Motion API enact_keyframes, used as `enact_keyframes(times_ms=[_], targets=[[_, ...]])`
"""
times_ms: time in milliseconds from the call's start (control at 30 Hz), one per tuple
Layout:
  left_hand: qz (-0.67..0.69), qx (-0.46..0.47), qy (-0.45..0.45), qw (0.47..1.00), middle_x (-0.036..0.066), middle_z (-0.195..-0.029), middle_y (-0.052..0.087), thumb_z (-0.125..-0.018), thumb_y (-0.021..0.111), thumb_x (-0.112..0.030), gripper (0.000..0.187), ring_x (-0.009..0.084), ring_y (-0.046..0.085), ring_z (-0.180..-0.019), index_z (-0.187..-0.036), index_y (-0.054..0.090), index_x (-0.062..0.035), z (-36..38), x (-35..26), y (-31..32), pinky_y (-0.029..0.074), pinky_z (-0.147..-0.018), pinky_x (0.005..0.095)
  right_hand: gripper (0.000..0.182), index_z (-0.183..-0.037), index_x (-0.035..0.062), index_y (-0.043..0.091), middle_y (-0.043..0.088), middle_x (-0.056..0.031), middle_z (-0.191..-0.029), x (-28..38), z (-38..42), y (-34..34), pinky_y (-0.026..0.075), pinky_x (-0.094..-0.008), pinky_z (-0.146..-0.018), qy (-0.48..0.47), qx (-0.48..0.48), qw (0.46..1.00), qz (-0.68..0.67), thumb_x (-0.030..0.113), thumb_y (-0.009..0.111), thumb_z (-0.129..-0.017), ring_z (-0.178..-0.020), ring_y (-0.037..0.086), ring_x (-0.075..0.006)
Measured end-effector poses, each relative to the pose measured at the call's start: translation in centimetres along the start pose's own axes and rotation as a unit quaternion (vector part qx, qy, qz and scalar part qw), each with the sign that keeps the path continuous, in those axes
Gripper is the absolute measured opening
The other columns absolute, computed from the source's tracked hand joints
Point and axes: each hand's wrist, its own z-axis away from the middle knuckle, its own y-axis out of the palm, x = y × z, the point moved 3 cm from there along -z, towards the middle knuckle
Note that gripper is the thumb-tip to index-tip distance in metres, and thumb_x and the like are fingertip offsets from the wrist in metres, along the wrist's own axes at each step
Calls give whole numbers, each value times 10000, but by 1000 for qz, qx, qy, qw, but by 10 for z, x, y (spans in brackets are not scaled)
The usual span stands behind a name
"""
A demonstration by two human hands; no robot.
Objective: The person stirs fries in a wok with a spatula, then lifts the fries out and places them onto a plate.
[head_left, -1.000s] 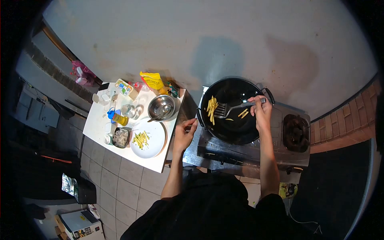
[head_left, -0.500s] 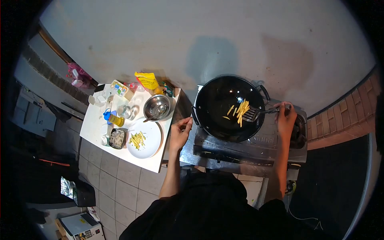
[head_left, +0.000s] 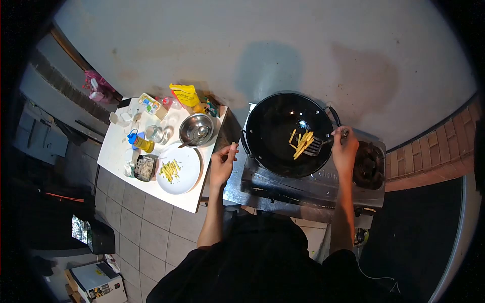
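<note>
Inside the black wok (head_left: 278, 116), I see yellow strips (head_left: 302, 145) bunched against the slotted spatula (head_left: 313, 147). My right hand (head_left: 345, 151) grips its handle; my left hand (head_left: 222, 164) is loosely curled, released, near the wok's rim. I judge this as turning the strips; another pass calls for a shallow blade angle. More strips (head_left: 170, 170) lie on the worktop (head_left: 116, 164) plate (head_left: 188, 166).

Extending both arms forward, well apart, with left forearm (head_left: 210, 220) and right forearm (head_left: 345, 214) bare. Holding left grip (head_left: 222, 165) off to the left, loosely curled, fingertips near the thumb. Reaching slightly farther forward with right grip (head_left: 344, 144), closed, fingers bent. Keeping left wrist roughly in line with the forearm.
</note>
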Motion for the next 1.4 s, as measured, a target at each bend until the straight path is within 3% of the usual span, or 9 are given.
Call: enact_keyframes(times_ms=[100, 200, 300, 367, 567, 1400], targets=[[-15, 0, 6, 1000, 67, -771, 626, -905, 555, -346, 405, 90, 497, -644, -986, 656, 37, 0, 2, -2, 410, -598, 231, 136, -852, -11, 537, 624, -119, -728, 4, 2, 10, 452, -303, -635, -59, 14, 998, 36, 116, 509, -893, -673, 609, -184], [-13, -3, 29, 999, 66, -775, 626, -905, 555, -345, 398, 88, 498, -646, -991, 656, 31, -2, 10, -3, 409, -600, 231, 138, -841, -14, 532, 616, -118, -711, -2, 3, 21, 454, -301, -612, 23, 60, 998, 25, 112, 513, -894, -649, 605, -179], [-16, 0, 23, 1000, 62, -775, 625, -902, 559, -344, 394, 89, 502, -646, -993, 654, 28, -1, 7, -4, 410, -599, 231, 149, -840, -20, 520, 615, -106, -715, -17, 1, 33, 440, -286, -533, 3, 53, 998, -27, 116, 513, -903, -563, 577, -149], [-23, 4, 13, 1000, 58, -775, 625, -897, 567, -345, 392, 88, 510, -652, -994, 654, 25, -1, 8, -6, 414, -598, 232, 158, -846, -20, 511, 618, -85, -741, -20, 0, 39, 417, -264, -464, 57, 65, 990, -112, 119, 496, -921, -480, 530, -114], [-29, 5, 25, 999, 55, -779, 626, -886, 589, -322, 367, 92, 523, -653, -998, 654, 22, -3, 11, -8, 426, -595, 240, 139, -858, -9, 508, 622, -72, -776, -30, 1, 60, 380, -220, -399, 64, 62, 971, -223, 108, 485, -931, -446, 502, -83], [-24, 0, 17, 1000, 75, -826, 641, -889, 589, -273, 333, 101, 536, -676, -1051, 638, 15, 6, 5, -12, 442, -621, 242, 101, -882, -9, 498, 614, -146, -886, -14, -3, 88, 410, -237, -439, 137, 39, 913, -381, 63, 448, -933, -509, 522, -105]])
